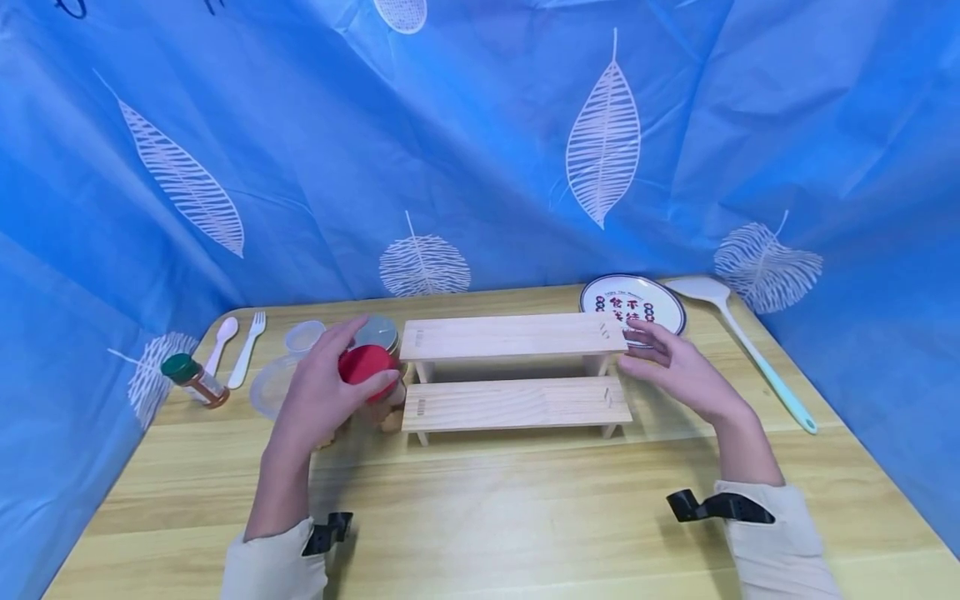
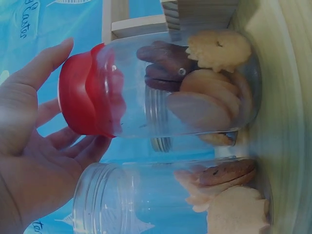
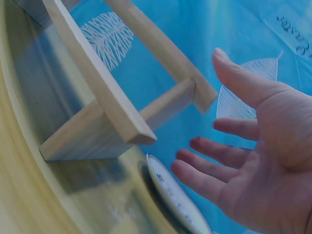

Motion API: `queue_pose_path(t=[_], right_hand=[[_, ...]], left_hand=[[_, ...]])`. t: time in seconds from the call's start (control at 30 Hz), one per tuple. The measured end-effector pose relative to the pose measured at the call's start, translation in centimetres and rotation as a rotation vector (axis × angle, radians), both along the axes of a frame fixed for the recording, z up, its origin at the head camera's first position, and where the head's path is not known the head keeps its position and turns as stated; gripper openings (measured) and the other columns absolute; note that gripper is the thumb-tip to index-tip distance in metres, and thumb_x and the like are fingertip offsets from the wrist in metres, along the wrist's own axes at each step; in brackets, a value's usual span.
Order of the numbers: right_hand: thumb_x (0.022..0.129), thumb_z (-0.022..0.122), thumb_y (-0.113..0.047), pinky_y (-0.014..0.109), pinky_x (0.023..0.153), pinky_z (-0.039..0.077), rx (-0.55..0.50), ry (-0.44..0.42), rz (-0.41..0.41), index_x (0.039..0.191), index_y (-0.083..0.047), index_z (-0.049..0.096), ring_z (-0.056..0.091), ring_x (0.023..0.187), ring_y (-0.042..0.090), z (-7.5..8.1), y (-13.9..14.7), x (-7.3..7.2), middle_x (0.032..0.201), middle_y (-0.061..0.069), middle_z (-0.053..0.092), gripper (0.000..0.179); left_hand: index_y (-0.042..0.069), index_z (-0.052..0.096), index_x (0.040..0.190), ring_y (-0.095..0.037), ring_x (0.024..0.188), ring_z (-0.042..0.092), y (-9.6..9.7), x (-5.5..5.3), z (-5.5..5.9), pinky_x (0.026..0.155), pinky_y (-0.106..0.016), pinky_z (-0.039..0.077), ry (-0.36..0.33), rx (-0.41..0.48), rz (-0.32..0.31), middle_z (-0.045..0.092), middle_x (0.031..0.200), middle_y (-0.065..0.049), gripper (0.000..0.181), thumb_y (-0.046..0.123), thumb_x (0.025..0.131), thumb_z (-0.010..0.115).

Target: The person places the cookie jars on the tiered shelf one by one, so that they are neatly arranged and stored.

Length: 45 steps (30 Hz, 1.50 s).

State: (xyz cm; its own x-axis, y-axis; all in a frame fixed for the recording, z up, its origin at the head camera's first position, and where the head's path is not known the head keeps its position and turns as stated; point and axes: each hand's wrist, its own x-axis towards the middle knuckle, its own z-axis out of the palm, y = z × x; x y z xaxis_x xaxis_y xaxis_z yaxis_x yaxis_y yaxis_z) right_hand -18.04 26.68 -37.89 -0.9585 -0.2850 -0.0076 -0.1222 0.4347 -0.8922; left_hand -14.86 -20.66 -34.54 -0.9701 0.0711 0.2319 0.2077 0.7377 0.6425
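Note:
My left hand (image 1: 327, 379) is spread around the red lid (image 1: 365, 372) of a clear jar (image 2: 131, 87). In the left wrist view the thumb stands apart from the lid and the fingers reach behind it. Brown and pale cookies (image 2: 209, 102) lie inside. Beside it is a second clear jar (image 2: 146, 195) with a threaded rim, also holding cookies. My right hand (image 1: 678, 371), fingers loosely spread, is at the right end of a two-step wooden rack (image 1: 517, 404). The right wrist view shows nothing in its grasp, with the rack's end (image 3: 141, 134) close by.
Behind the red lid is a grey-lidded jar (image 1: 377, 332). Further left are clear round pieces (image 1: 270, 387), a fork (image 1: 246, 354), a spoon (image 1: 222, 342) and a green-capped bottle (image 1: 197, 380). A plate (image 1: 660, 304) and a long-handled turner (image 1: 757, 358) lie at right. Blue cloth surrounds the table.

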Motion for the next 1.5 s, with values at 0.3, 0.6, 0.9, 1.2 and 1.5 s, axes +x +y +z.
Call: queue_pose_path(t=[0.3, 0.6, 0.9, 1.2, 1.5], right_hand=[[0.097, 0.071, -0.023, 0.027, 0.098, 0.050, -0.015, -0.106, 0.042, 0.151, 0.009, 0.033, 0.050, 0.132, 0.045, -0.7, 0.6, 0.4, 0.147, 0.030, 0.046, 0.074], [0.094, 0.074, -0.014, 0.032, 0.092, 0.056, -0.136, -0.181, 0.040, 0.146, 0.011, 0.042, 0.058, 0.123, 0.036, -1.5, 1.1, 0.8, 0.143, 0.033, 0.048, 0.066], [0.092, 0.075, -0.010, 0.035, 0.090, 0.058, -0.157, -0.226, 0.052, 0.136, 0.017, 0.048, 0.067, 0.107, 0.019, -2.6, 1.0, 0.4, 0.129, 0.031, 0.058, 0.058], [0.090, 0.075, -0.007, 0.035, 0.087, 0.059, -0.164, -0.264, 0.033, 0.134, 0.017, 0.048, 0.066, 0.102, 0.022, -2.9, 0.5, 0.4, 0.121, 0.024, 0.062, 0.057], [0.090, 0.074, -0.004, 0.037, 0.086, 0.059, -0.203, -0.303, 0.028, 0.132, 0.017, 0.046, 0.066, 0.099, 0.022, -2.6, 0.2, 0.5, 0.119, 0.024, 0.061, 0.055]], left_hand=[[0.008, 0.051, 0.148, -0.038, 0.118, 0.054, -0.3, 0.5, 0.9, 0.081, -0.054, 0.059, -0.047, -0.027, -0.029, 0.055, 0.140, -0.018, 0.078, 0.029, 0.082, 0.087], [0.003, 0.053, 0.145, -0.039, 0.113, 0.056, -0.7, 0.7, 1.3, 0.079, -0.051, 0.060, -0.084, -0.059, -0.047, 0.060, 0.129, -0.020, 0.079, 0.025, 0.079, 0.090], [0.003, 0.059, 0.140, -0.035, 0.107, 0.058, -0.7, 0.5, 0.8, 0.077, -0.048, 0.060, -0.062, -0.066, -0.024, 0.063, 0.123, -0.018, 0.070, 0.028, 0.081, 0.088], [-0.002, 0.051, 0.146, -0.039, 0.111, 0.057, -0.6, 0.6, 1.0, 0.082, -0.051, 0.060, -0.083, -0.026, 0.019, 0.059, 0.128, -0.024, 0.081, 0.031, 0.082, 0.087], [0.001, 0.057, 0.142, -0.039, 0.114, 0.057, -0.7, 0.6, 0.5, 0.079, -0.054, 0.060, 0.042, 0.085, 0.084, 0.060, 0.132, -0.021, 0.072, 0.027, 0.082, 0.087]])
